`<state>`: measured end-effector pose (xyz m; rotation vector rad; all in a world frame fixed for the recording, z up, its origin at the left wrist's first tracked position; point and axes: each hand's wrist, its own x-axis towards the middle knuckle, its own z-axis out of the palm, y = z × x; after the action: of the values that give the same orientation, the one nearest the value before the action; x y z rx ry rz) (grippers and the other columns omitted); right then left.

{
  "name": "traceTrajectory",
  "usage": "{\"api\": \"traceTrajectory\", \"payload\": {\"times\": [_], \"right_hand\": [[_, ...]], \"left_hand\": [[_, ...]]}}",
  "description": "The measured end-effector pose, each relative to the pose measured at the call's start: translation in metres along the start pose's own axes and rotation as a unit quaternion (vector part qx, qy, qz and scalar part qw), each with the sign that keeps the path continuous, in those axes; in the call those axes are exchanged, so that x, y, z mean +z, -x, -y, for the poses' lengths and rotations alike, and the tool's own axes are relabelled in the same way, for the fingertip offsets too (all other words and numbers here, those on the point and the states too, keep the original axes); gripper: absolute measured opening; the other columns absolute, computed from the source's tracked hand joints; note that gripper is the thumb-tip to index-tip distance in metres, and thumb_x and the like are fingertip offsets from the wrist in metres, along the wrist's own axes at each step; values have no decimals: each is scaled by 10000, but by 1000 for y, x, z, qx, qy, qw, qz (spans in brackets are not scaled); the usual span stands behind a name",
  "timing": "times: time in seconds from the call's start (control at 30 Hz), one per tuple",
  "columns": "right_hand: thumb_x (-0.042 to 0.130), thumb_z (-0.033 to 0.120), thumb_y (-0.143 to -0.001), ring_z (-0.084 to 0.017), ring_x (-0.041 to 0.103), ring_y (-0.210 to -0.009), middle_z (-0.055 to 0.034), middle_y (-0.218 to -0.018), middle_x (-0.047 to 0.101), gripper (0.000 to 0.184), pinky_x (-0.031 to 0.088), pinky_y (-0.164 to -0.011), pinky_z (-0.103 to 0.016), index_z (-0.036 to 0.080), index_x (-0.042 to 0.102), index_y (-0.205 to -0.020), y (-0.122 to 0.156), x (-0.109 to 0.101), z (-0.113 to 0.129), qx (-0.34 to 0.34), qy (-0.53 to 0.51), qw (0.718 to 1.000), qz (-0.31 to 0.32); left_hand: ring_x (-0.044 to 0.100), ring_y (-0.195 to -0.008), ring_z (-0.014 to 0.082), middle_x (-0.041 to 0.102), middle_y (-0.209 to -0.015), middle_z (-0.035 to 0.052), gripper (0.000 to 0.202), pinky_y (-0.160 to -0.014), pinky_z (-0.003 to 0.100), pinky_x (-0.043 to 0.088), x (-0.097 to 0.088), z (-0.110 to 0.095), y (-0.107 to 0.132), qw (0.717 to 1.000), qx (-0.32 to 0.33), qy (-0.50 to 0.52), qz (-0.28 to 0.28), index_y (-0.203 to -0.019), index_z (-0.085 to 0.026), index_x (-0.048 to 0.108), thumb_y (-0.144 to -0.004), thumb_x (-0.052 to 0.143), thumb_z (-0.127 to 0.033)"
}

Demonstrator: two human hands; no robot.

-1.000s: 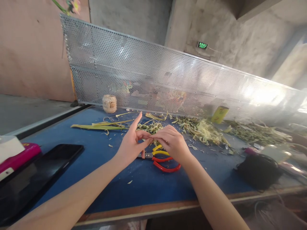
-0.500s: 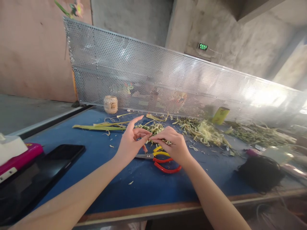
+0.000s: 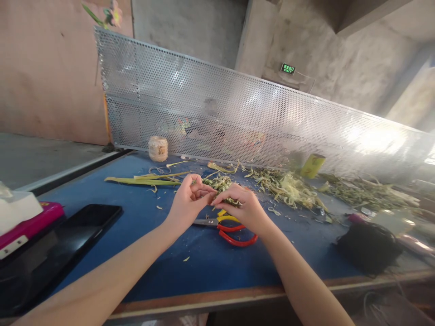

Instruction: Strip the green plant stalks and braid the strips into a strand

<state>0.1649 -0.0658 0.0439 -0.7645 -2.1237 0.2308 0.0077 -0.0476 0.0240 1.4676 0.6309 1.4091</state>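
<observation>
My left hand (image 3: pixel 190 198) and my right hand (image 3: pixel 239 201) meet at their fingertips over the middle of the blue table. Both hands have their fingers pinched together; whatever is between them is too small to make out. Just behind the fingers lies a small heap of dried plant bits (image 3: pixel 217 182). Below my right hand rests a pair of scissors (image 3: pixel 238 236) with red and yellow handles, its blades pointing left beneath my left hand. Long pale green leaf strips (image 3: pixel 142 181) lie to the left of my left hand.
A loose pile of shredded dry leaves (image 3: pixel 288 190) spreads at the right, near a yellow-green block (image 3: pixel 312 165). A twine-wrapped roll (image 3: pixel 158 149) stands by the perforated metal screen (image 3: pixel 238 113). A black phone (image 3: pixel 84 226) lies at left beside a magenta power strip (image 3: pixel 37 222); a black bundle (image 3: pixel 369 246) sits right.
The raised index finger of my left hand has curled down towards the other fingers. My right hand's fingertips have come closer to the left ones. The scissors have stayed put.
</observation>
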Motion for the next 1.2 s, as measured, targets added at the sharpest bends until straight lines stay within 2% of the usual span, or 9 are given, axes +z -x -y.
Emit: {"api": "traceTrajectory", "payload": {"times": [0.17, 0.3, 0.4, 0.57, 0.7, 0.83, 1.0, 1.2], "right_hand": [[644, 191, -699, -117, 563, -709, -2, -727, 628, 71, 466, -696, -277, 192, 649, -769, 1, 1, -5, 66, -72, 995, -12], [576, 277, -750, -122, 603, -700, -22, -737, 658, 158, 484, -661, -272, 174, 635, -854, -2, 0, -11, 136, -191, 971, -50], [501, 281, -793, -116, 603, -709, -30, -754, 667, 194, 474, -647, -254, 167, 635, -874, -5, -3, -14, 183, -179, 964, -70], [592, 300, -711, -121, 596, -685, -25, -740, 661, 163, 466, -627, -252, 158, 644, -773, -5, 0, -18, 227, -170, 959, -9], [682, 345, -607, -111, 577, -605, -12, -673, 640, 242, 464, -588, -252, 150, 627, -740, -3, 5, -22, 255, -195, 947, 7], [695, 335, -592, -93, 547, -561, -5, -656, 624, 247, 445, -553, -240, 145, 612, -726, -2, 6, -24, 262, -208, 942, 24], [694, 307, -594, -69, 459, -482, 15, -582, 578, 210, 371, -464, -206, 143, 625, -705, -2, 7, -21, 239, -168, 956, 11], [694, 309, -588, -56, 397, -444, 25, -534, 542, 196, 315, -418, -194, 146, 649, -688, 0, 10, -25, 233, -152, 961, -10]], "left_hand": [[584, -638, 88, 616, -718, -30, 324, -605, 228, 451, 2, -1, 1, 1000, 8, -1, 24, -750, -213, 292, -689, 602, -140], [586, -670, 96, 606, -728, -32, 283, -640, 252, 471, 2, -4, 3, 998, 32, -30, 41, -741, -214, 291, -720, 563, -136], [580, -650, 96, 603, -737, -27, 269, -637, 264, 475, 2, -4, 3, 995, 42, -69, 56, -727, -215, 284, -737, 546, -155], [542, -581, 90, 596, -749, -20, 260, -546, 246, 469, 0, -3, 3, 990, 55, -113, 66, -726, -219, 276, -747, 533, -185], [508, -509, 74, 598, -757, -13, 257, -459, 216, 430, 0, -2, 5, 985, 57, -148, 68, -717, -220, 268, -750, 522, -195], [543, -556, 92, 612, -765, 0, 236, -445, 203, 429, 0, -3, 7, 975, 66, -201, 68, -710, -217, 277, -761, 507, -207], [601, -673, 135, 616, -764, 9, 213, -447, 191, 420, 0, -3, 7, 967, 74, -237, 55, -712, -216, 296, -764, 503, -205], [604, -615, 129, 631, -772, 6, 223, -395, 176, 393, 1, -3, 6, 970, 60, -230, 48, -720, -220, 294, -751, 515, -205]]}}
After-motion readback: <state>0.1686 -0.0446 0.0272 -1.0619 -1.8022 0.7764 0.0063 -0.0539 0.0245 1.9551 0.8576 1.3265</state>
